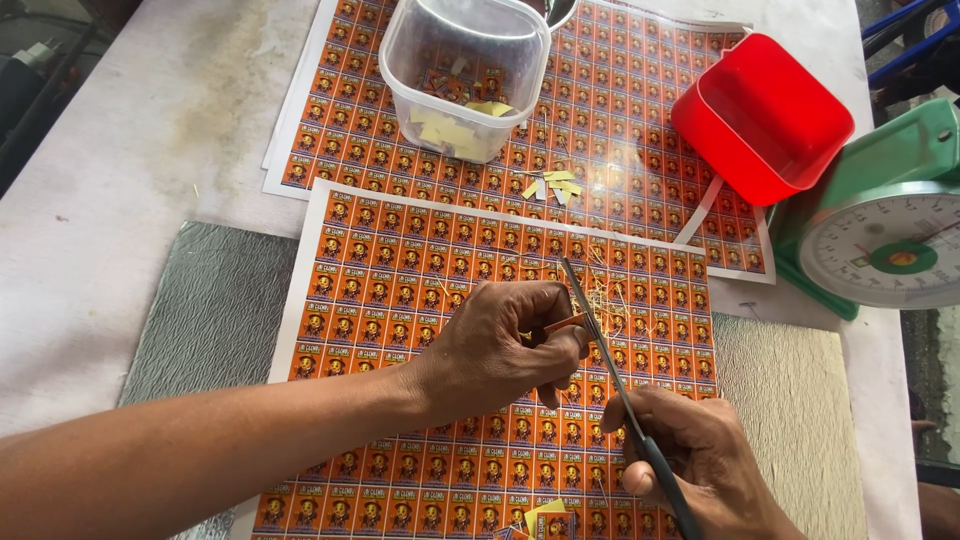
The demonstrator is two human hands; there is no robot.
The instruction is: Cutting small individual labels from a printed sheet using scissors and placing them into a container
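While a small orange sticker (562, 322) is pinched by the left hand (500, 345), scissors (610, 375) are gripped by the right hand (700, 460) at its five o'clock, blades touching it.

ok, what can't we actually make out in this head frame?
- Small piece pinched in the left hand: mostly hidden by the fingers.
- Scissors handles: covered by the right hand, cut off by the bottom edge.
- Scale: cut off by the right edge.
- Clear tub contents: too small to tell.
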